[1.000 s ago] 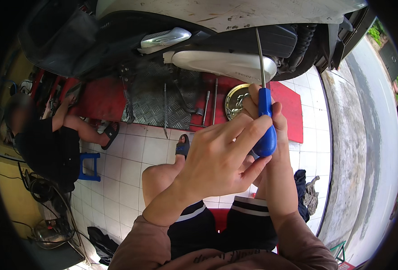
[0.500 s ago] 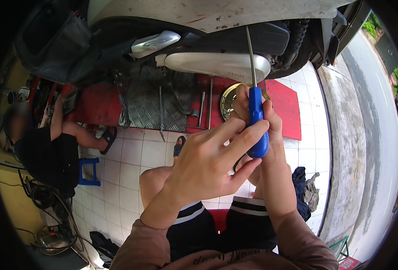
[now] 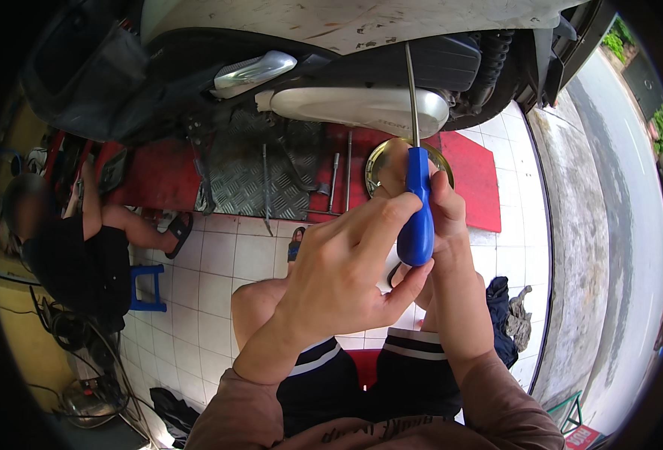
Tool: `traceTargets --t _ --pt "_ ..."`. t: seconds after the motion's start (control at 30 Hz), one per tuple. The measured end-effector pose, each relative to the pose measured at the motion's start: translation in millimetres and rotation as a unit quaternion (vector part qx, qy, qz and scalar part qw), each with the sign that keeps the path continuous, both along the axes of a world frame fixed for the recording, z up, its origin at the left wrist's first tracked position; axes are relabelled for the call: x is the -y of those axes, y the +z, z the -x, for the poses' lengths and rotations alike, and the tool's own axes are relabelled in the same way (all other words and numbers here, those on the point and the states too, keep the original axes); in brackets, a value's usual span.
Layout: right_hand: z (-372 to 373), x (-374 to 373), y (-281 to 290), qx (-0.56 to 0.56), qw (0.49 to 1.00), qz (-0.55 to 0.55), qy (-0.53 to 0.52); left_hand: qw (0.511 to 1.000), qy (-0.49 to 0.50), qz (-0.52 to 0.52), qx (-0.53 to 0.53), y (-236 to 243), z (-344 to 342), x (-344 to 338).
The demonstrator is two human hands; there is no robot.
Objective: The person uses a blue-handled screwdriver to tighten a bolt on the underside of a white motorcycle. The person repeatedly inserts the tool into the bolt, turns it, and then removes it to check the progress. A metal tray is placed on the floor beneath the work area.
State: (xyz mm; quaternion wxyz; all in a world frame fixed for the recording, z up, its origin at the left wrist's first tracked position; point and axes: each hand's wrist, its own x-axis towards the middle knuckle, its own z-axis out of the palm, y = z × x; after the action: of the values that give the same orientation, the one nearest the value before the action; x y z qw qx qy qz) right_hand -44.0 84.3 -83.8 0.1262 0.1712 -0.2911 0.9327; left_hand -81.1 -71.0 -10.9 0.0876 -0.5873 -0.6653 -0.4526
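Note:
A long screwdriver [image 3: 419,231] with a blue handle points up and away from me. Its thin metal shaft reaches the lower edge of the scooter's white body panel [image 3: 324,26]; I cannot make out what the tip touches. My left hand [image 3: 346,262] is closed on the handle from the left, its thumb near the rounded butt. Around the handle's front end, my right hand [image 3: 447,206] is closed, with some of its fingers hidden behind the tool. Below the shaft, the scooter's silver cover [image 3: 331,106] shows, and a round gold-coloured tray [image 3: 376,159] lies partly behind my right hand.
The scooter stands over a red platform [image 3: 474,180] with a grey tread plate [image 3: 245,176]. Metal tools, including a long-handled wrench [image 3: 266,187], lie there. At left, another person [image 3: 76,247] sits beside a blue stool [image 3: 148,286]. Dark cloth [image 3: 502,319] lies on the tiles at right.
The screwdriver and both hands have shifted slightly left. My left index finger, stretched across the handle before, is now bent at its left side.

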Motion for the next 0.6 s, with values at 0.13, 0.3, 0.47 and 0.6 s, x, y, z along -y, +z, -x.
traceTargets --t 0.13,0.3,0.47,0.6 --pt "-8 -4 13 -0.017 0.995 0.047 0.086 0.999 0.034 -0.001 0.017 -3 -4 3" --pt "-4 -7 -3 -0.006 0.999 0.019 0.038 0.998 0.024 0.049 0.042 2 -6 5" --pt "-3 -2 -1 -0.013 0.997 0.047 0.053 0.996 -0.003 0.074 0.045 7 -5 4" --pt "-7 -3 9 -0.012 0.997 0.049 0.065 0.996 -0.022 0.077 0.05 7 -5 4"
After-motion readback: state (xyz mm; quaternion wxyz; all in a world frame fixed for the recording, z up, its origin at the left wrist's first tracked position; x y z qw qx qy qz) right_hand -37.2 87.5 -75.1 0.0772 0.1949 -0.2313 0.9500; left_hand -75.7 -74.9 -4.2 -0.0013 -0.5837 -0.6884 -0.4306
